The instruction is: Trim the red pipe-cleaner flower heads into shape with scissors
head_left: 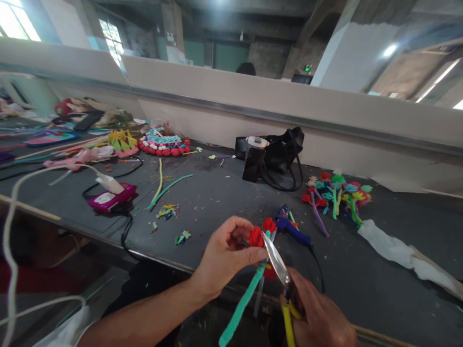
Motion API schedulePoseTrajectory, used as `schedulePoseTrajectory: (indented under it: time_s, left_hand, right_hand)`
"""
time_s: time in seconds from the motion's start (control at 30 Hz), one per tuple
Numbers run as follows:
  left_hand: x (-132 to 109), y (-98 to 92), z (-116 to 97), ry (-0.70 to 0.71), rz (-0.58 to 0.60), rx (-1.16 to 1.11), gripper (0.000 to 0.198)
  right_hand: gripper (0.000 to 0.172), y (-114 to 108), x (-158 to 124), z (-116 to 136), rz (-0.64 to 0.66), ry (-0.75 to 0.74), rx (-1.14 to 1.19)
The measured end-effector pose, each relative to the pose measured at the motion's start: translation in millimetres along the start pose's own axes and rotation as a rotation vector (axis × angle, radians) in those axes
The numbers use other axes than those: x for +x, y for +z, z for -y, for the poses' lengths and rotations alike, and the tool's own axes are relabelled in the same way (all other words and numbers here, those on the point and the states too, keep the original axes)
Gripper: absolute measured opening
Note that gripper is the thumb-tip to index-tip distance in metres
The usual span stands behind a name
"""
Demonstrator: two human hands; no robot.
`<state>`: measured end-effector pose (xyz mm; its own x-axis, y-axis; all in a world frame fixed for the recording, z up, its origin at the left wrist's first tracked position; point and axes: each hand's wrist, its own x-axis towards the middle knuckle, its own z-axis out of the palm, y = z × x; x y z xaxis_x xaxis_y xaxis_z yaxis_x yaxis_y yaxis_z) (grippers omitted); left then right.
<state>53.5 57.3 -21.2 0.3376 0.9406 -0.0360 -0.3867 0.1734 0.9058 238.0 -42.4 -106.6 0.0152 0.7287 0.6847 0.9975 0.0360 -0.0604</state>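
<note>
Near the table's front edge, my left hand (220, 255) pinches a teal pipe cleaner (243, 302) between thumb and fingers. Red fuzzy flower heads (256, 236) sit around its upper end, and the stem slants down toward me. In my right hand (320, 313) are scissors (277, 264) with yellow handles, their blades pointing up and left. The blade tips lie against the pipe cleaner beside the red heads; whether the blades are fully closed is hard to see. Just behind lies a blue glue gun (294, 232).
Fuzzy flowers (338, 193) lie at the right beside a white-wrapped stem bundle (388, 248). A phone (253, 164) leans on a black bag (280, 152). Pipe cleaners (171, 188), clippings (168, 211) and a purple power strip (112, 198) with cords are left. A low partition (217, 91) stands behind.
</note>
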Motion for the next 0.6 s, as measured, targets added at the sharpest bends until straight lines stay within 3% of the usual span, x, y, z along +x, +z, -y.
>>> schedulePoseTrajectory:
  time_s: [0.6]
  left_hand:
    - [-0.9, 2.9, -1.3, -0.054, 0.010, -0.041, 0.041]
  right_hand:
    - [0.034, -1.3, -0.5, 1.7, 0.061, 0.043, 0.009]
